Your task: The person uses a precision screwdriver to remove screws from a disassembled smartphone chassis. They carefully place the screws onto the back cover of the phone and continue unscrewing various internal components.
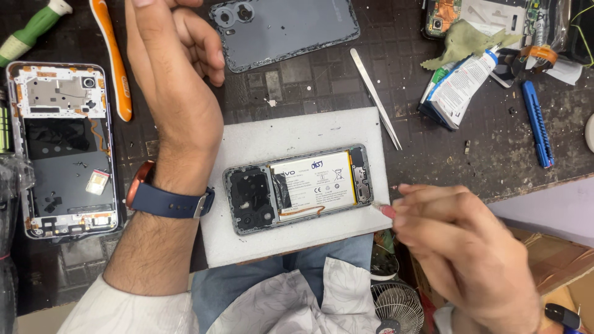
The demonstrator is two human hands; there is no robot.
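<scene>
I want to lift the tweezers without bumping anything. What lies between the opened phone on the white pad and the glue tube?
In the head view, only the metal tweezers lie between the opened phone and the glue tube, slanting across the dark mat.

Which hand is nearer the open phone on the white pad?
Right. The right hand sits just off the open phone at its right end, holding a small tool toward it. The left hand is raised up and to its left, apart.
</scene>
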